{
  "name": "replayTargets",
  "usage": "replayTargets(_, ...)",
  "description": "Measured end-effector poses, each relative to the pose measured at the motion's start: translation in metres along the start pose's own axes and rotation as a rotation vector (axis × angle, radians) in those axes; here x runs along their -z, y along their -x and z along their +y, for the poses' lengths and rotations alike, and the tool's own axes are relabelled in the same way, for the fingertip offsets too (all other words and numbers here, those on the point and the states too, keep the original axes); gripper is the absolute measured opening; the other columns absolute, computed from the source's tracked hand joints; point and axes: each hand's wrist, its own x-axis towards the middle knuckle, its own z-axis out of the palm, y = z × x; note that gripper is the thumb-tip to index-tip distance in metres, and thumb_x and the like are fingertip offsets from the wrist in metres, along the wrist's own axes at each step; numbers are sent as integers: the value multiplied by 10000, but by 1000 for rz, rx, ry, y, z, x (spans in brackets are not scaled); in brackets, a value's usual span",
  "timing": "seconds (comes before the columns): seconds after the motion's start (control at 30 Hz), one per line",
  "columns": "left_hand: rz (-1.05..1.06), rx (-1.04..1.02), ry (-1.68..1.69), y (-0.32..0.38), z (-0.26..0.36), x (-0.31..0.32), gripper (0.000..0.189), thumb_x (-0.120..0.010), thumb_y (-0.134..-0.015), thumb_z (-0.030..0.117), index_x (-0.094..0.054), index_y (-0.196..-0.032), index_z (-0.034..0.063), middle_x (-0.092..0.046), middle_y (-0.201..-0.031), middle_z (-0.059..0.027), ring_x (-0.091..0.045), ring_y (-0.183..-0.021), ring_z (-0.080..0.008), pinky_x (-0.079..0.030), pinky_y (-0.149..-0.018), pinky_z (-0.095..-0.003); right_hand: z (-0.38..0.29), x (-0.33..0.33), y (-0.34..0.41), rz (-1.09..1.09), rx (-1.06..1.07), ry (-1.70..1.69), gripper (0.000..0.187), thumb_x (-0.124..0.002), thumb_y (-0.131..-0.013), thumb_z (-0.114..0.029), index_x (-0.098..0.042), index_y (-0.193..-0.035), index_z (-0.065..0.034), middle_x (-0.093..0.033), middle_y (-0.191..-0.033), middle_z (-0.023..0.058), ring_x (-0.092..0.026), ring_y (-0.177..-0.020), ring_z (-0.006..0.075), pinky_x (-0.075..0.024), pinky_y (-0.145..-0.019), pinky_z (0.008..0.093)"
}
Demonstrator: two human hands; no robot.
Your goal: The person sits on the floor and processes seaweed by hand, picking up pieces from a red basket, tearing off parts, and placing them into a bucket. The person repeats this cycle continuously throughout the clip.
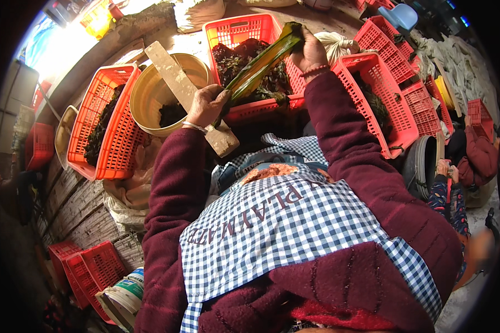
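Observation:
A long, glossy green-brown seaweed blade (263, 68) is stretched at a slant between my two hands. My left hand (208, 103) pinches its lower end beside a wooden board (171, 68), which lies across a large yellowish tub (139, 98). Higher up and to the right, my right hand (310, 50) grips the other, bunched end. Behind the blade stands a red plastic crate (243, 26) holding dark seaweed (237, 62). A little dark seaweed (171, 115) also sits at the bottom of the tub.
To the left is a red crate (118, 137) with dark seaweed; another (400, 112) stands to the right. Stacked crates (383, 48) and a light-blue plastic stool (400, 16) are farther right. Two other people work at the right edge, one's hands (448, 168) visible. A white bucket (125, 293) stands lower left.

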Motion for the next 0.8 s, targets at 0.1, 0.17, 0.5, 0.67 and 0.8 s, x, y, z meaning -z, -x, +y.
replayTargets(0.1, -194, 67, 139, 3, 2, 5, 206, -598, -865, 221, -596, -855, 16, -557, -675, 10, -510, -621, -78, -421, -569, -235, -8, 15, -11, 11, -13, 22, 240, -452, -928, -179, -589, -990, 8, -644, -935, 120, -612, -854, 239, -497, -779, 356)
replayTargets(0.17, -342, 125, 218, 5, 2, 8, 242, -600, -861, 229, -591, -961, 8, -577, -757, 6, -514, -687, -93, -424, -616, -262, -11, 26, -20, 1, 1, 0, 235, -458, -924, -177, -590, -991, 6, -643, -930, 122, -616, -834, 243, -503, -771, 359)
replayTargets(0.5, -250, 202, 590, 9, 2, 10, 234, -578, -881, 264, -601, -889, 31, -560, -717, 17, -492, -607, -73, -409, -565, -221, -39, 55, -43, 38, -86, 79, 224, -494, -912, -185, -582, -991, 6, -638, -948, 115, -618, -833, 239, -516, -764, 372)
replayTargets(0.67, -208, 113, 148, 10, 3, 8, 338, -531, -904, 319, -630, -906, -4, -597, -730, 4, -504, -630, -50, -399, -572, -204, -52, 44, -40, 96, 50, 213, 224, -503, -912, -189, -573, -1015, -3, -630, -959, 104, -614, -845, 249, -516, -776, 401)
replayTargets(0.8, -131, 138, 99, 9, 2, 6, 347, -537, -899, 332, -638, -888, 0, -599, -730, 8, -504, -610, -49, -399, -536, -207, -56, 39, -40, 107, 29, 187, 235, -493, -915, -183, -559, -1034, 8, -623, -979, 118, -611, -870, 261, -503, -807, 429)
